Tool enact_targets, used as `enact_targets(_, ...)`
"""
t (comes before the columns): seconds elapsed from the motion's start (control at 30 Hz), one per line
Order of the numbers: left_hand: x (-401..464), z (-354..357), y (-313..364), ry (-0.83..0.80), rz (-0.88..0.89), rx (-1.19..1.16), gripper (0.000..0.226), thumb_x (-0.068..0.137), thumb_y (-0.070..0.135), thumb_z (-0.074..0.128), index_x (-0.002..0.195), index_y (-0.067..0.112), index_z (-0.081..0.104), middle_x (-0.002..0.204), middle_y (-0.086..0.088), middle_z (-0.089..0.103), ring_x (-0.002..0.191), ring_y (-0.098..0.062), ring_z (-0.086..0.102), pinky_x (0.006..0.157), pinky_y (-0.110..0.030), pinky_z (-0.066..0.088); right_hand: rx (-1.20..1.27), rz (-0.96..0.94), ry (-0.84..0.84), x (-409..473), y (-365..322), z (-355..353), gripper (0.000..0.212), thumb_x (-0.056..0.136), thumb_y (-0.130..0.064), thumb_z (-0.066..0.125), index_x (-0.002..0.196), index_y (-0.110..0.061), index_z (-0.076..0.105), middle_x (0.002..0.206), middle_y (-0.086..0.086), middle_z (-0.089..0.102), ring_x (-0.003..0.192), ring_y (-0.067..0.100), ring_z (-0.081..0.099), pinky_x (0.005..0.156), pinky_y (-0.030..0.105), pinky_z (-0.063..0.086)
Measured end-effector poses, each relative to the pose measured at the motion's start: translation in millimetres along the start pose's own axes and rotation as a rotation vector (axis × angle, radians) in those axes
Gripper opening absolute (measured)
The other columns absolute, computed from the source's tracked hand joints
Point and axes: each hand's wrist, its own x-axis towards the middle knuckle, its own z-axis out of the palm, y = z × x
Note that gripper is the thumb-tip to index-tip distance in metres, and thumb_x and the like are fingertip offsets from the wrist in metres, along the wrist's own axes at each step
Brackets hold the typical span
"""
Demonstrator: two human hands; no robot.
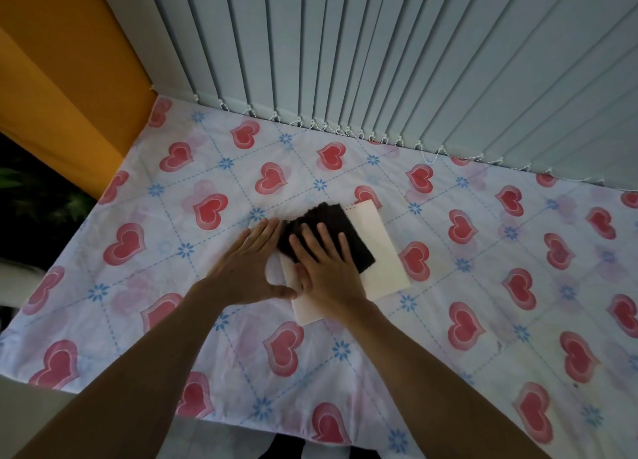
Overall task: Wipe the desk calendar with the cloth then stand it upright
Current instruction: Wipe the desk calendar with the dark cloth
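The white desk calendar (383,251) lies flat on the table, its spiral binding at the far end. A dark brown cloth (331,223) is spread over the calendar's left half. My right hand (328,272) presses flat on the cloth, fingers spread and pointing away from me. My left hand (248,268) lies flat on the tablecloth against the calendar's left edge, thumb touching its near corner. The calendar's left part is hidden under the cloth and my right hand.
The table wears a white tablecloth (207,320) printed with red hearts and blue flowers. Vertical blinds (379,61) hang along the far edge, their bead chain resting on the cloth. An orange wall (62,78) stands at the left.
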Motion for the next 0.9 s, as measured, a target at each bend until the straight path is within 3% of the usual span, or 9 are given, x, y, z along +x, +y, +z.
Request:
enact_targets(0.17,-2,2,-1,0.008,-0.008,-0.016,0.13,0.054,0.097,0.036,0.148,0.023,-0.012,0.156,0.006,-0.019,0.141,-0.008,-0.024,0.117,-0.035,-0.006,0.001,-0.198,-0.013,-22,24,-1,0.051,0.102,-0.04,0.024,0.152,-0.031,0.031,0.164,-0.004,0.022,0.152,0.019,0.01,0.122,0.047,0.006)
enact_targets(0.3,-2,1,-2,0.01,0.0,-0.025,0.131,0.053,0.096,0.038,0.148,0.024,-0.013,0.154,0.008,-0.022,0.139,-0.007,-0.026,0.117,-0.034,-0.007,0.007,0.093,0.033,-16,67,-11,0.051,0.104,-0.038,0.026,0.154,-0.033,0.024,0.165,-0.003,0.018,0.153,0.022,0.007,0.121,0.052,0.009)
enact_targets(0.4,-2,2,-2,0.012,-0.005,-0.022,0.132,0.052,0.097,0.038,0.149,0.023,-0.012,0.154,0.008,-0.021,0.139,-0.007,-0.026,0.116,-0.033,-0.008,0.011,0.231,0.067,-12,55,-9,0.052,0.104,-0.039,0.026,0.155,-0.029,0.022,0.166,0.003,0.016,0.153,0.028,0.005,0.122,0.054,0.005)
enact_targets(0.57,-1,3,-2,0.014,-0.001,0.017,0.13,0.055,0.097,0.034,0.148,0.021,-0.014,0.156,0.004,-0.02,0.142,-0.011,-0.023,0.117,-0.035,-0.006,0.057,-0.092,0.056,-39,-2,14,0.051,0.102,-0.04,0.029,0.151,-0.026,0.035,0.162,0.002,0.027,0.152,0.027,0.014,0.121,0.054,0.011)
enact_targets(0.7,-1,3,-3,0.015,0.007,0.005,0.131,0.054,0.097,0.036,0.149,0.021,-0.013,0.155,0.005,-0.019,0.142,-0.011,-0.021,0.117,-0.035,-0.006,0.07,-0.221,0.063,-60,18,11,0.047,0.103,-0.037,0.031,0.15,-0.029,0.035,0.163,-0.002,0.027,0.152,0.019,0.01,0.123,0.044,0.007)
enact_targets(0.8,-2,3,-4,0.031,0.008,-0.027,0.132,0.053,0.097,0.039,0.15,0.022,-0.009,0.155,0.008,-0.018,0.141,-0.008,-0.022,0.117,-0.035,-0.006,0.108,-0.145,0.123,-69,45,-2,0.045,0.101,-0.028,0.044,0.145,-0.026,0.046,0.157,0.002,0.039,0.149,0.023,0.025,0.122,0.044,0.017)
enact_targets(0.9,0,2,-1,0.019,-0.012,-0.067,0.133,0.05,0.097,0.037,0.15,0.02,-0.008,0.156,0.006,-0.017,0.14,-0.009,-0.023,0.116,-0.035,-0.009,0.182,-0.029,0.208,-77,61,-8,0.044,0.09,-0.006,0.063,0.133,-0.015,0.062,0.14,0.013,0.056,0.135,0.034,0.046,0.11,0.051,0.04)
